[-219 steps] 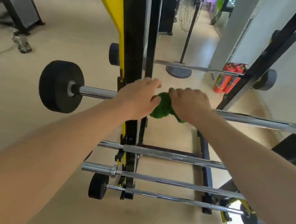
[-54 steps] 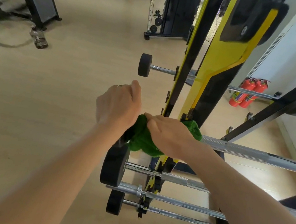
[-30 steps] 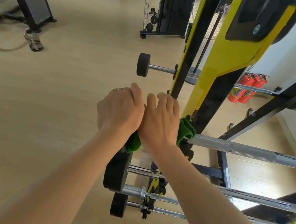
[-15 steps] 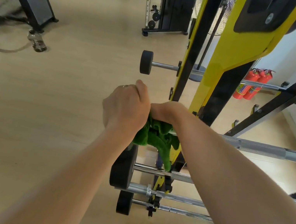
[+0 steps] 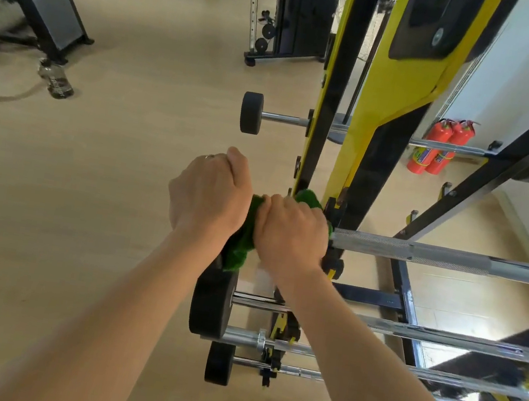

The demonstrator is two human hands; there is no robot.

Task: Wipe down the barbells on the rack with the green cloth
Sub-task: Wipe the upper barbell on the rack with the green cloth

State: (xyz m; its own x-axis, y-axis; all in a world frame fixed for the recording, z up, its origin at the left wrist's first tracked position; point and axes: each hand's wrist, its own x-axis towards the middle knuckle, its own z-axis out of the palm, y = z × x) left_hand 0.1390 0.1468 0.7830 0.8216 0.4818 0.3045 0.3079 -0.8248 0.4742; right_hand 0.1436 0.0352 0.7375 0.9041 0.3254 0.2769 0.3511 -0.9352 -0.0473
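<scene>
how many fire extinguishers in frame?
2. Both red fire extinguishers stand side by side on the floor by the white wall, behind the rack: one, the other right of it. None visibly hidden.

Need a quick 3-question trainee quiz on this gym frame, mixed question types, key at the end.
1. True or false: both the left hand and the right hand hold the green cloth at the bar.
2. Multiple choice: what stands on the floor by the wall behind the rack? A) a blue bucket B) two red fire extinguishers C) a ladder
3. Fill in: the bar the hands are on shows bare metal to the ____ of the right hand.

Key: 1 true; 2 B; 3 right
</scene>
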